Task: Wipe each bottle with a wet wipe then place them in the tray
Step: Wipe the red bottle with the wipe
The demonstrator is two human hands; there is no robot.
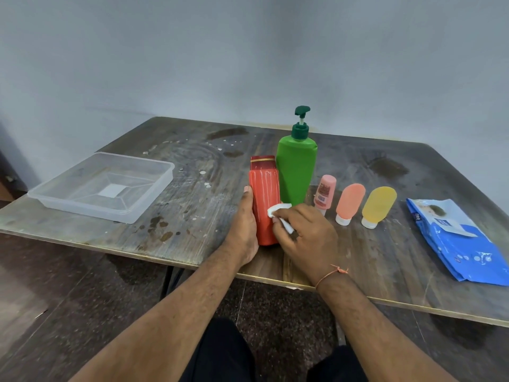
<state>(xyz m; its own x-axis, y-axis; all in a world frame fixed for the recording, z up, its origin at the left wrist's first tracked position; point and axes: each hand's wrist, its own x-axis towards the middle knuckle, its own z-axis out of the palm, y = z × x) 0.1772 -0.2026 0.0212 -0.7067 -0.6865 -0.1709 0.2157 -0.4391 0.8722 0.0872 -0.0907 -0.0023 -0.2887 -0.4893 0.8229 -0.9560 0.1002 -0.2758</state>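
A red bottle [264, 197] with a dark red cap stands upright near the table's front edge. My left hand [243, 230] grips its left side, thumb up along the bottle. My right hand [305, 232] pinches a white wet wipe [279, 216] and presses it against the bottle's right side. Right behind stands a tall green pump bottle [296, 172]. To the right, a small pink bottle [325, 193], a peach tube [349, 202] and a yellow tube [378, 205] stand in a row. A clear plastic tray [55, 194] sits at the left with nothing in it.
A blue wet-wipe pack [460, 241] lies at the right of the worn wooden table [192, 210], its flap lifted. The table's front edge runs just below my hands. A pale wall stands behind the table.
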